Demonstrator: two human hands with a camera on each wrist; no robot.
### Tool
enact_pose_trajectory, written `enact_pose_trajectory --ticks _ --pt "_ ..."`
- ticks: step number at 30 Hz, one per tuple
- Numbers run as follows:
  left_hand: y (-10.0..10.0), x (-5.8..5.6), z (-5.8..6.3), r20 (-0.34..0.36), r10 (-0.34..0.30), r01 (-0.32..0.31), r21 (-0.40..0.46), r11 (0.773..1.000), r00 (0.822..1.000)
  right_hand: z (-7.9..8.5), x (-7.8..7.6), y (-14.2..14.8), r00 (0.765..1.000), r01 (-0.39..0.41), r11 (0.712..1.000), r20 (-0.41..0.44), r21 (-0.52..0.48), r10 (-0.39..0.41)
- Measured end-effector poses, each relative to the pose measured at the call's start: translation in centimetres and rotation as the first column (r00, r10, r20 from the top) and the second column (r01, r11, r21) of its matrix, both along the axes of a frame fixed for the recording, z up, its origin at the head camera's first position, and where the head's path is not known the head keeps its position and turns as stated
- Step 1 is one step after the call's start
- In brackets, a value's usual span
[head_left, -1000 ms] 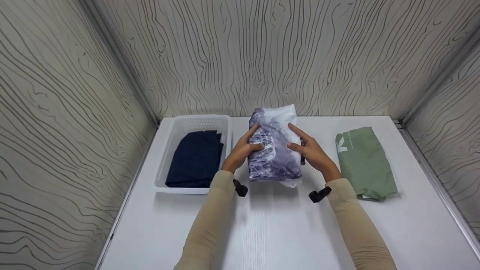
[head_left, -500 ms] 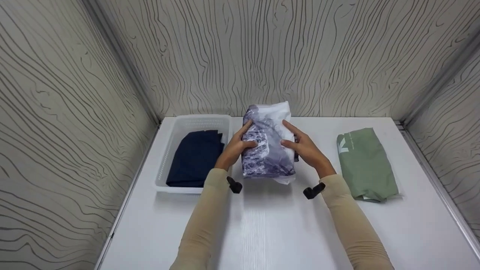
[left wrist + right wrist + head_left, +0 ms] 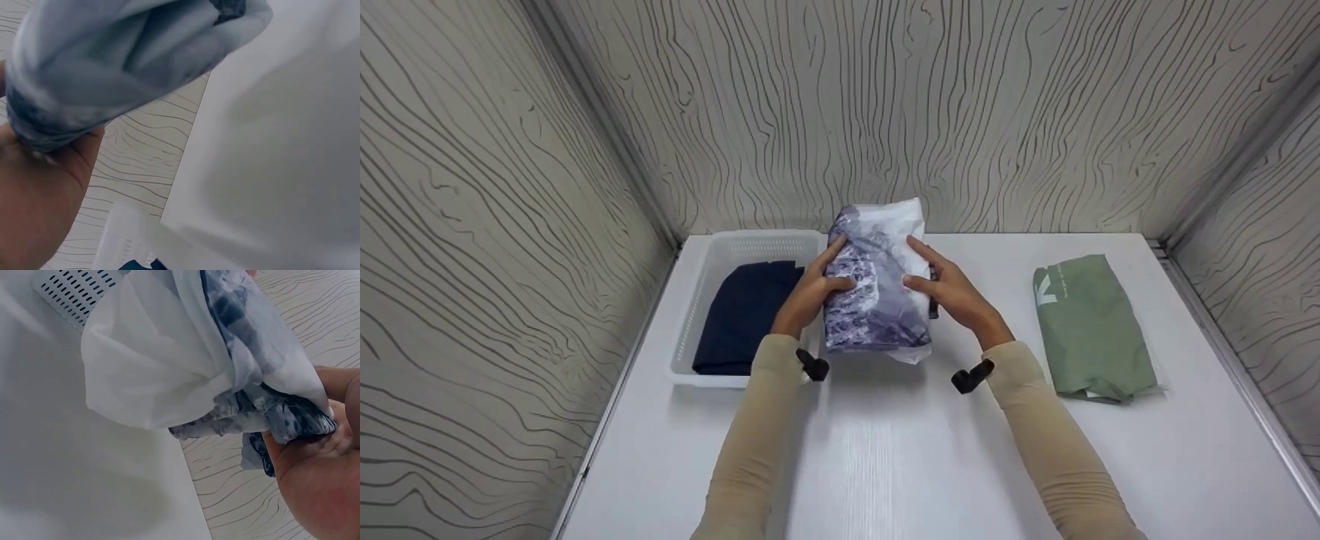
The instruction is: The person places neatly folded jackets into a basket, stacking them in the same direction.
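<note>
Both hands hold a folded purple-and-white patterned garment (image 3: pixel 877 307) above the table, near the back. My left hand (image 3: pixel 808 294) grips its left side, thumb on the upper face. On the opposite side, my right hand (image 3: pixel 958 294) grips it the same way, with thumb and forefinger on the face. In the left wrist view the left hand (image 3: pixel 39 197) has the garment's edge (image 3: pixel 107 73) between its fingers. Seen from the right wrist, the right hand (image 3: pixel 320 484) pinches a gathered dark-patterned edge, and a loose white part (image 3: pixel 152 365) hangs below.
Left of the held garment stands a white perforated basket (image 3: pixel 684 337) with a folded navy garment (image 3: pixel 746 319) inside. A folded green garment (image 3: pixel 1095 330) with white print lies at the right on the white table (image 3: pixel 877 465). Wood-patterned walls (image 3: pixel 847 112) enclose the back and sides.
Both hands have carried the patterned garment left and slightly up, so it now hangs close beside the basket. The navy and green garments stay where they were.
</note>
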State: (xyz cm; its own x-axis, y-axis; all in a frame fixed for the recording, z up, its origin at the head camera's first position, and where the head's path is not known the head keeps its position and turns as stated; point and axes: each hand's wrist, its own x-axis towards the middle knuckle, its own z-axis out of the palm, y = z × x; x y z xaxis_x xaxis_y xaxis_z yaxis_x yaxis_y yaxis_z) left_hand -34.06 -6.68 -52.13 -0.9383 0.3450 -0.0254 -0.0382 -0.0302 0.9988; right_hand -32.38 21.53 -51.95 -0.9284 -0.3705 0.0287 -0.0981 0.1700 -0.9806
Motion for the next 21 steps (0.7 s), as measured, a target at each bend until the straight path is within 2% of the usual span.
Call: enact_pose_trajectory --ticks 5,8,13,16,21 --pt "-1.0 0.1 0.1 -0.029 0.026 -0.026 -0.031 0.999 0.999 0.3 0.0 -0.9 1.000 -0.008 1.000 0.001 -0.003 0.008" --pt "-1.5 0.1 0.2 -0.032 0.020 -0.020 -0.003 1.000 0.999 0.4 -0.2 -1.4 1.000 -0.015 1.000 -0.012 0.007 0.015" --pt "-2.3 0.1 0.4 0.002 0.010 -0.010 0.054 0.999 1.000 0.4 -0.4 -2.3 0.999 -0.034 0.999 -0.021 -0.003 0.033" --pt "-2.8 0.2 0.6 0.020 0.020 -0.021 0.061 0.998 1.000 0.5 -0.4 -2.8 0.999 -0.041 0.999 -0.030 -0.002 0.041" --pt "-3.7 0.2 0.8 0.010 0.035 -0.036 0.043 0.998 0.999 0.5 -0.6 -3.6 0.999 -0.044 0.999 -0.031 -0.001 0.044"
